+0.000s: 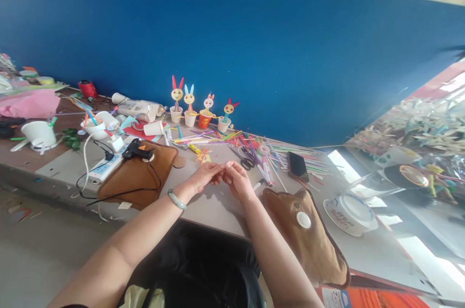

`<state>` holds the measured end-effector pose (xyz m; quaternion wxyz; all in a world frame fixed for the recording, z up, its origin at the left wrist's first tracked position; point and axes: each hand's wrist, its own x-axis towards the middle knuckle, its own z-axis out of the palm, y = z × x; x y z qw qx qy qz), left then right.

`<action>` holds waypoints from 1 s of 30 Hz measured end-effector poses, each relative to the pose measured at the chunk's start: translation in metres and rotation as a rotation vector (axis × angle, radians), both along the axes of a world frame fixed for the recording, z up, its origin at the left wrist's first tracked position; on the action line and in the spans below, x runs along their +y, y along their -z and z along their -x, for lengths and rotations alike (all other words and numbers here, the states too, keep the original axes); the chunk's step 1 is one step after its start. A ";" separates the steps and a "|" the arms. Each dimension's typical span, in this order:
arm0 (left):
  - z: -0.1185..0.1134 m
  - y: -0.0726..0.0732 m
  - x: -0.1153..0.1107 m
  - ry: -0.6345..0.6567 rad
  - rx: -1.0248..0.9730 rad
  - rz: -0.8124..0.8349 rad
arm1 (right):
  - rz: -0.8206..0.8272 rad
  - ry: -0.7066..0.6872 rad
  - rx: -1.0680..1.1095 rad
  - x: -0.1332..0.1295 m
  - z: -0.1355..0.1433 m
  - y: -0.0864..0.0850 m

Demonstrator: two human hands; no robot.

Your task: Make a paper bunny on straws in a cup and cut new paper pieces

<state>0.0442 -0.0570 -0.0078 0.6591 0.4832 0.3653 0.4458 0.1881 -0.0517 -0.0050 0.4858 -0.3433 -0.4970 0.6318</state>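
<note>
My left hand [205,177] and my right hand [237,179] meet over the near edge of the table, fingertips pinched together. Whatever sits between them is too small or hidden to make out. A bangle circles my left wrist. Just beyond the hands lie orange paper cutouts [204,157], a yellow marker [194,149] and black-handled scissors [247,162]. Loose coloured strips [250,146] spread behind the right hand. Along the wall stand several paper cups with rabbit faces on sticks, among them an orange cup [205,119].
A brown pillow-like pouch [134,187] lies left, with a black glue gun [137,149] on it beside a power strip [106,165]. Another brown pouch [308,240] lies right, near a phone [298,166] and a white bowl [350,214]. White cups [38,134] stand far left.
</note>
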 end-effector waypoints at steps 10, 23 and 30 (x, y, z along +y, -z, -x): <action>-0.002 -0.003 -0.003 0.014 -0.002 0.031 | -0.031 0.006 -0.122 -0.002 0.003 0.000; 0.001 -0.004 -0.002 -0.034 -0.019 0.026 | -0.020 0.069 0.004 -0.001 0.004 -0.004; 0.001 -0.001 -0.001 -0.032 -0.008 0.012 | 0.037 0.060 0.018 0.000 0.004 -0.002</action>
